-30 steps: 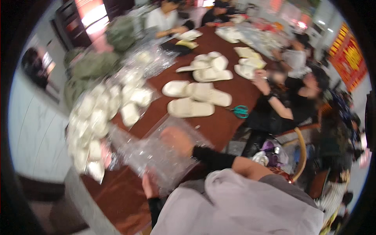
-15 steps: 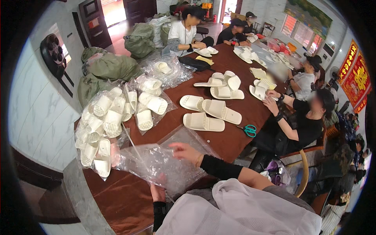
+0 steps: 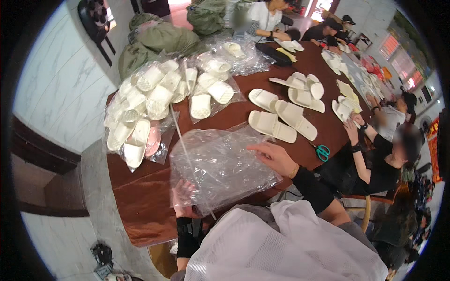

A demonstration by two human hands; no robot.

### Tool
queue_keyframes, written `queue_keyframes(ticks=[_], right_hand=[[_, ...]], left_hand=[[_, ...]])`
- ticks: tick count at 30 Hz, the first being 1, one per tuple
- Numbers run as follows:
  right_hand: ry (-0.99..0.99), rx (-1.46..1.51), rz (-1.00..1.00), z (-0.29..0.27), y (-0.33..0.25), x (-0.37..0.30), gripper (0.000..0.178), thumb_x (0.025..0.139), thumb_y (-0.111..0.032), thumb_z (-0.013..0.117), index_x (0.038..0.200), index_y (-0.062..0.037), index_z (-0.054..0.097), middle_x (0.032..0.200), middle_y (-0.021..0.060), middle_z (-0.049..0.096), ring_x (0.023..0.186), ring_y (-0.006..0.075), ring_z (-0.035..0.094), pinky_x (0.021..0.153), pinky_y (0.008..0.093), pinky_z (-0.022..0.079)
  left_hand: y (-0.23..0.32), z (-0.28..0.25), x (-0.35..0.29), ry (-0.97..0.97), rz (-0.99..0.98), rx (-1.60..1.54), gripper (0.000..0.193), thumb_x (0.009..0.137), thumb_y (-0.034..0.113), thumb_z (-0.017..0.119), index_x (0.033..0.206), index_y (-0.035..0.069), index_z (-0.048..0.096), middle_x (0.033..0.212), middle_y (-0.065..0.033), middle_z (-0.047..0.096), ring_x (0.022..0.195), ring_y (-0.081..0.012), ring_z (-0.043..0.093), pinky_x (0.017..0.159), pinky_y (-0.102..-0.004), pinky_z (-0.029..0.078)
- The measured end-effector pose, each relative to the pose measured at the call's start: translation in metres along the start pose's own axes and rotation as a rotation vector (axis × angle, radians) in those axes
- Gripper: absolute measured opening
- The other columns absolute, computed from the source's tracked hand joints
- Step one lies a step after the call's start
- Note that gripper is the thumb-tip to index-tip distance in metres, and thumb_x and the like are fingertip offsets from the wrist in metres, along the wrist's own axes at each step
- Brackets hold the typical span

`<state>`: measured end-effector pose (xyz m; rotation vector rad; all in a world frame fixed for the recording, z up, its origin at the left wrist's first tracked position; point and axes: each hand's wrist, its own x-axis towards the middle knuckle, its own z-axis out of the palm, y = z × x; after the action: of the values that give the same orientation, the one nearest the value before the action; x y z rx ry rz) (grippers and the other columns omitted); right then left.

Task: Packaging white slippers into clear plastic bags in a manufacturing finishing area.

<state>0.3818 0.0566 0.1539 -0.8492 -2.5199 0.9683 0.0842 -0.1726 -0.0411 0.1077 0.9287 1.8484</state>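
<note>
A clear plastic bag [image 3: 225, 159] with a thin white strip across it lies over the table's near side. My left hand [image 3: 184, 193] is at the bag's near left edge, fingers spread and seen partly through the film. Over the bag's right part, my right hand [image 3: 277, 159] has its fingers stretched out; whether the fingertips touch the film I cannot tell. Just beyond the bag are loose cream slippers [image 3: 272, 125]. Bagged slippers [image 3: 159, 100] are heaped at the far left, with a pink round piece [image 3: 153, 141] beside them.
Teal-handled scissors [image 3: 322, 152] lie by the right edge of the brown-covered table [image 3: 140, 196]. A co-worker [image 3: 375, 154] in black handles slippers at the right; other people sit farther back. Green sacks [image 3: 164, 40] stand beyond the heap. A black pouch [image 3: 274, 54] lies at the back.
The view has shifted, so the table sits farther right and higher. The bag now lies more spread out and flatter, with my left hand's fingers spread at its edge.
</note>
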Motion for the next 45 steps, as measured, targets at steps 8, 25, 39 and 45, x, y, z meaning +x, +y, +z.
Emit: queue_keyframes(ticks=[8,25,39,45], right_hand=[[-0.046,0.022,-0.044,0.056,0.060,-0.020,0.048,0.083,0.004,0.053,0.123,-0.0204,0.060,0.114,0.0093,0.061,0.103,0.0286,0.059,0.088,0.0345,0.048],[0.047,0.358,0.132,0.038,0.071,-0.045,0.063,0.080,0.009,0.051,0.136,-0.0171,0.048,0.121,0.0092,0.055,0.102,0.0209,0.058,0.086,0.0316,0.049],[-0.062,0.322,0.091,0.080,0.121,-0.078,0.056,0.078,-0.009,0.062,0.133,-0.0144,0.054,0.146,0.0125,0.041,0.136,0.0323,0.034,0.113,0.0417,0.025],[-0.082,-0.082,-0.067,0.104,0.137,-0.070,0.045,0.080,-0.008,0.062,0.124,-0.0196,0.061,0.148,0.0087,0.038,0.131,0.0330,0.038,0.109,0.0441,0.031]], left_hand=[[0.039,0.021,-0.016,0.175,0.121,0.716,0.051,0.100,0.042,0.044,0.133,0.004,0.047,0.123,-0.0123,0.057,0.104,-0.0221,0.060,0.085,-0.0346,0.049],[0.005,0.028,0.065,0.400,0.260,0.900,0.015,0.096,0.014,0.057,0.099,0.000,0.062,0.079,0.0004,0.058,0.076,-0.0106,0.055,0.070,-0.0260,0.045],[-0.035,0.039,0.006,0.130,0.522,1.648,0.056,0.099,0.030,0.042,0.149,0.009,0.026,0.157,-0.0104,0.018,0.145,-0.0345,0.013,0.112,-0.0578,0.010],[-0.056,0.016,0.015,0.213,0.448,2.003,0.065,0.096,0.033,0.048,0.150,0.010,0.022,0.157,-0.0097,0.019,0.145,-0.0309,0.015,0.114,-0.0552,0.010]])
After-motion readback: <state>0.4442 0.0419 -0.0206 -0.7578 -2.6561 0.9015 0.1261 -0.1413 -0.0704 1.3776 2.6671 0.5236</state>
